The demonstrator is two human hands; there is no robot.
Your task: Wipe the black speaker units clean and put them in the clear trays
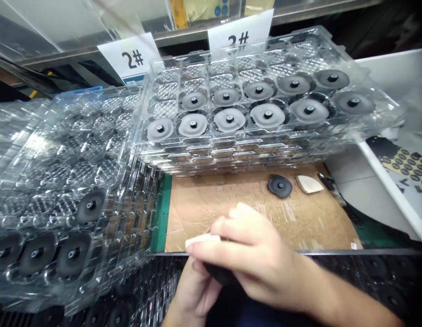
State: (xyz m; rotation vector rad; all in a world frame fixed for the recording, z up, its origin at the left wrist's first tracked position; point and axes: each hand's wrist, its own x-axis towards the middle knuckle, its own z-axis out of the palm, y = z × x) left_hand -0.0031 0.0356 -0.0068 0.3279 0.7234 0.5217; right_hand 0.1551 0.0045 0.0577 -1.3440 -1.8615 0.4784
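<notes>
black part (220, 274), gripped by my left hand (199, 288), lies just beneath my right hand (253, 247), which pinches a white pad (200, 239).

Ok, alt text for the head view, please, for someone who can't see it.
The right hand pinches a small white piece, with a dark part between it and the left hand, near the front edge of a cardboard sheet. A dark disc and cream wedge lie on the cardboard; clear plastic trays of similar discs are stacked behind and to the left.
</notes>
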